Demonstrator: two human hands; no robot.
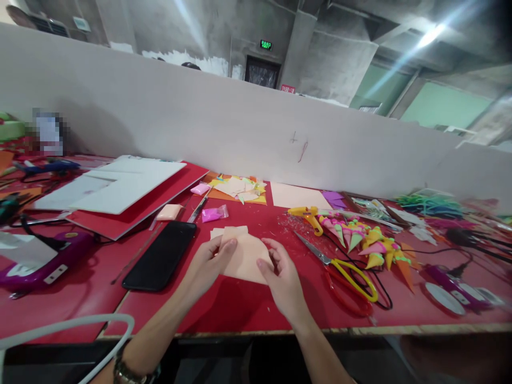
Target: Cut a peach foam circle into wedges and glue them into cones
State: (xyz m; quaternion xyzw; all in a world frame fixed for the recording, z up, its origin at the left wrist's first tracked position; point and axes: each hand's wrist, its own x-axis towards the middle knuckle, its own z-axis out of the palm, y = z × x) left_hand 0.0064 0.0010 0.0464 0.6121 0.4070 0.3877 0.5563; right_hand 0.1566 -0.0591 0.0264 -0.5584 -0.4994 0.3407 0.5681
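Observation:
Between my two hands is a peach-coloured sheet (pixel 246 257), thin like paper or craft foam, with a curved upper edge on its right side. My left hand (pixel 214 257) pinches it at the left with the thumb on top. At the right edge my right hand (pixel 281 274) grips it, thumb in front and fingers curled behind. A smaller peach piece (pixel 236 231) sticks up behind the sheet's top left. Scissors (pixel 334 261) with yellow and red handles lie open to the right of my right hand. A black phone (pixel 162 257) rests left of my left hand.
A yellow glue gun (pixel 308 216) and several small coloured cones (pixel 352 234) lie at the right, by a black cable. White boards (pixel 132 184) are stacked at the back left. Purple power strips (pixel 60 261) sit at both sides. A pale partition (pixel 224 122) closes off the table's back.

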